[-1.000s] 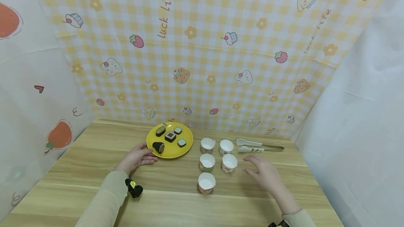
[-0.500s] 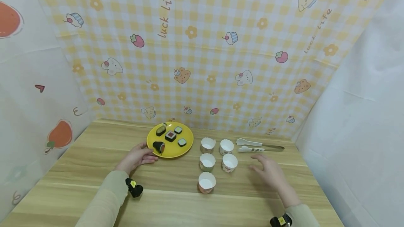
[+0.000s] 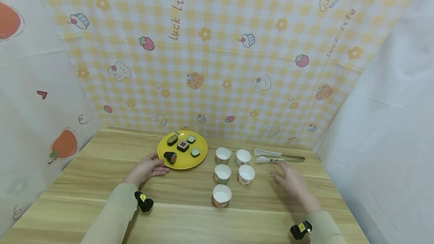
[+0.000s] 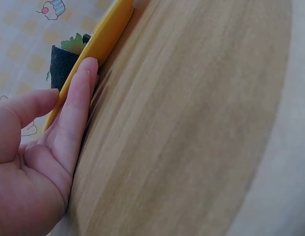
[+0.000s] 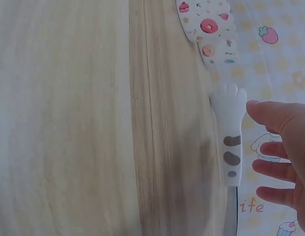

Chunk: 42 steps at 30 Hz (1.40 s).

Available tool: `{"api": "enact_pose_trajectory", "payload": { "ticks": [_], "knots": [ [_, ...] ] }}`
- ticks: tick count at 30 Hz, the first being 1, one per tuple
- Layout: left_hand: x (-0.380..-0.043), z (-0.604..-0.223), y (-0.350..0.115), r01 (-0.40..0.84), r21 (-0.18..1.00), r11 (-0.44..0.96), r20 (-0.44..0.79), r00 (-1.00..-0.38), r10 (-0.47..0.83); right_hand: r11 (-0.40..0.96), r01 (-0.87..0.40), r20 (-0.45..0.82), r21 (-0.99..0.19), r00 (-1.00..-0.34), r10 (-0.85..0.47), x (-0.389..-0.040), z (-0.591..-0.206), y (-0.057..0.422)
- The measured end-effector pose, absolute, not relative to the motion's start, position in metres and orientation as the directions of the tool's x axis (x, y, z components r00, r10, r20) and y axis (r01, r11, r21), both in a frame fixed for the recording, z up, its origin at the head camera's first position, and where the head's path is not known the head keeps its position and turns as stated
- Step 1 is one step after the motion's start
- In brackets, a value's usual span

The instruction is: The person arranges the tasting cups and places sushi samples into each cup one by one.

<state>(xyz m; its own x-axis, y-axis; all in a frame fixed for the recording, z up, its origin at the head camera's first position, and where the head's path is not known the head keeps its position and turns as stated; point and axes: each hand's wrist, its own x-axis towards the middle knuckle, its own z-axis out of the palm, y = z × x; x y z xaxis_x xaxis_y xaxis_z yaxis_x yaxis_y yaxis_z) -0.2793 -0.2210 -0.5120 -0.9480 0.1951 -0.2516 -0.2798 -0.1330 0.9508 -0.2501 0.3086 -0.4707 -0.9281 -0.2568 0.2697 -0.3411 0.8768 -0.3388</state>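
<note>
My left hand [image 3: 149,168] holds the near left rim of a yellow plate [image 3: 186,164], thumb on top and fingers beneath, as the left wrist view shows. Toy sushi lies on the plate: a dark hand roll [image 3: 170,157] near my thumb, a square roll [image 3: 183,145] in the middle, and several other pieces. Toward the right, my right hand [image 3: 291,178] hovers with spread fingers beside metal tongs [image 3: 294,157]. Their white ends are paw-shaped; the nearer one carries brown spots. In the right wrist view, thumb and fingertips are close to the spotted paw [image 5: 230,132].
Several white-lined paper cupcake cups stand between plate and tongs, in two columns; the nearest cup [image 3: 222,195] sits alone in front. A checkered cloth [image 3: 217,67] hangs behind the wooden table [image 3: 190,217], with white cloth at both sides.
My right hand first drew back to the right, away from the cups, then reached forward to the tongs. My left hand and the plate have stayed in place.
</note>
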Motion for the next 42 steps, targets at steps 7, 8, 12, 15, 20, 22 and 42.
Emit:
{"api": "enact_pose_trajectory", "payload": {
  "ticks": [7,8,12,15,20,22,42],
  "knots": [
    [-0.279,-0.512,-0.221,-0.276,0.952,-0.133,-0.247,-0.948,0.199,0.879,-0.325,0.246,-0.349,-0.937,-0.249,-0.260,-0.474,0.318],
    [-0.280,-0.512,-0.221,-0.275,0.952,-0.135,-0.246,-0.948,0.202,0.878,-0.327,0.248,-0.349,-0.936,-0.250,-0.261,-0.475,0.319],
    [-0.281,-0.512,-0.220,-0.276,0.951,-0.139,-0.244,-0.946,0.212,0.879,-0.327,0.247,-0.347,-0.936,-0.250,-0.266,-0.477,0.325],
    [-0.282,-0.513,-0.220,-0.280,0.949,-0.142,-0.247,-0.946,0.211,0.886,-0.317,0.232,-0.339,-0.941,-0.248,-0.271,-0.478,0.329],
    [-0.283,-0.514,-0.220,-0.283,0.948,-0.145,-0.249,-0.945,0.211,0.898,-0.307,0.225,-0.315,-0.943,-0.244,-0.278,-0.479,0.334],
    [-0.283,-0.514,-0.220,-0.282,0.948,-0.147,-0.248,-0.945,0.214,0.901,-0.303,0.224,-0.311,-0.944,-0.241,-0.281,-0.479,0.336],
    [-0.277,-0.510,-0.221,-0.278,0.950,-0.145,-0.246,-0.947,0.204,0.909,-0.216,0.119,-0.357,-0.976,-0.185,-0.307,-0.483,0.337]
  ]
}}
